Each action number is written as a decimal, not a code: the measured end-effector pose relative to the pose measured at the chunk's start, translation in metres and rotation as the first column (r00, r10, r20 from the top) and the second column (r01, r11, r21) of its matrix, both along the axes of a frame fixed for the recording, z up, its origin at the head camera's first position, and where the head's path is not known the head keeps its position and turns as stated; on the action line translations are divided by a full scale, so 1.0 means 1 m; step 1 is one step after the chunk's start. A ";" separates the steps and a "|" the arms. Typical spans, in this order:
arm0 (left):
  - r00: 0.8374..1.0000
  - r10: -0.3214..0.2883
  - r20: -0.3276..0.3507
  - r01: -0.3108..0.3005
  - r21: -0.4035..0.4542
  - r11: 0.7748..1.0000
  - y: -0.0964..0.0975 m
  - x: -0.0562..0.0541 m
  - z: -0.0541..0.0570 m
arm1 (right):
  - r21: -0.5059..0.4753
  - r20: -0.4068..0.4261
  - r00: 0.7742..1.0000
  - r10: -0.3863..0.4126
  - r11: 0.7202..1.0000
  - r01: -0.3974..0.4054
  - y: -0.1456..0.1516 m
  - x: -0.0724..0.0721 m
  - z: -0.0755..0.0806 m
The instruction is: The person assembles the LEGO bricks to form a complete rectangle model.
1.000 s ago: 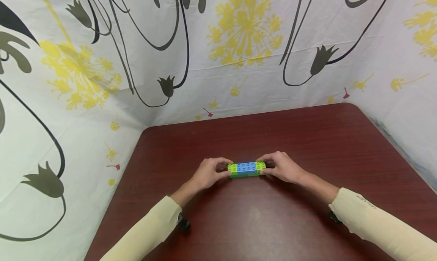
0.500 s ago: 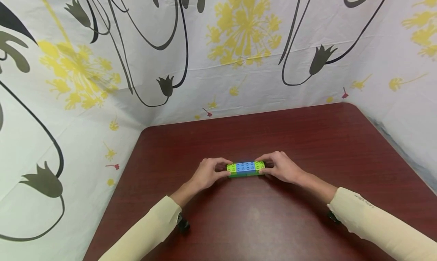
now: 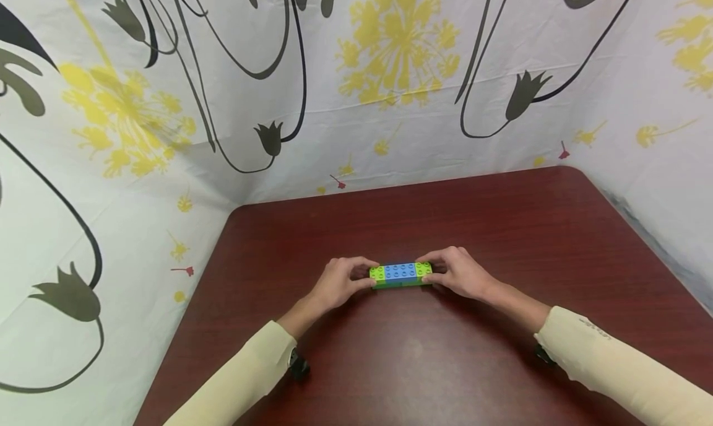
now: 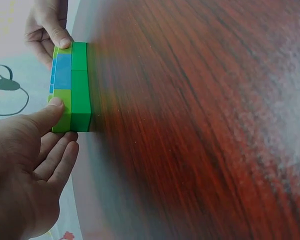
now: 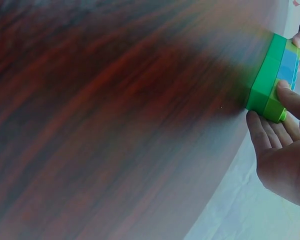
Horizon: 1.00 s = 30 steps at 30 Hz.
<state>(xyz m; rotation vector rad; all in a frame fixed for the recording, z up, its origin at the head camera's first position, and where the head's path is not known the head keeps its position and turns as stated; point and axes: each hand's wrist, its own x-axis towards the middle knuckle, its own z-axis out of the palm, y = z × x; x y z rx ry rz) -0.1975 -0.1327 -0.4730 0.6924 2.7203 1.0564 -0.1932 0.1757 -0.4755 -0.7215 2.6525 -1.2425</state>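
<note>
A two-layer row of toy building bricks [image 3: 401, 272] lies on the dark red table, near the middle of the head view. Its upper layer has a blue brick [image 4: 63, 71] between two lime-green bricks [image 4: 62, 119]. Below them, two darker green bricks [image 4: 80, 92] meet end to end. My left hand [image 3: 337, 283] grips the left end, with its thumb on the near side of the lime brick. At the other end, my right hand [image 3: 463, 275] pinches the row in the same way, thumb on the near side. Some fingertips are hidden behind the bricks.
The wood-grained table [image 3: 406, 358] spreads around the bricks and under both forearms. White cloth [image 3: 345, 160] printed with flowers hangs along its back and sides. A small black device [image 3: 299, 365] sits under the left sleeve cuff.
</note>
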 end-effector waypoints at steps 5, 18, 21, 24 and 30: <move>1.000 -0.003 -0.007 0.003 -0.002 1.000 0.000 0.001 -0.001 | 0.002 -0.009 1.000 -0.005 1.000 0.005 -0.001 0.001 0.000; 1.000 0.011 -0.029 -0.012 -0.030 0.999 0.003 0.003 -0.004 | 0.030 -0.052 0.999 -0.006 1.000 0.007 -0.002 0.003 -0.001; 0.999 0.019 -0.037 -0.021 -0.046 0.999 0.005 0.003 -0.004 | 0.032 -0.046 0.999 -0.007 0.999 0.009 -0.002 0.003 -0.001; 0.999 0.021 -0.040 -0.023 -0.056 0.998 0.005 0.003 -0.005 | 0.032 -0.042 0.999 -0.010 0.999 0.011 -0.002 0.003 -0.001; 0.998 0.016 -0.055 -0.020 -0.067 0.998 0.005 0.003 -0.006 | 0.029 -0.042 0.999 -0.013 0.999 0.014 -0.003 0.004 0.000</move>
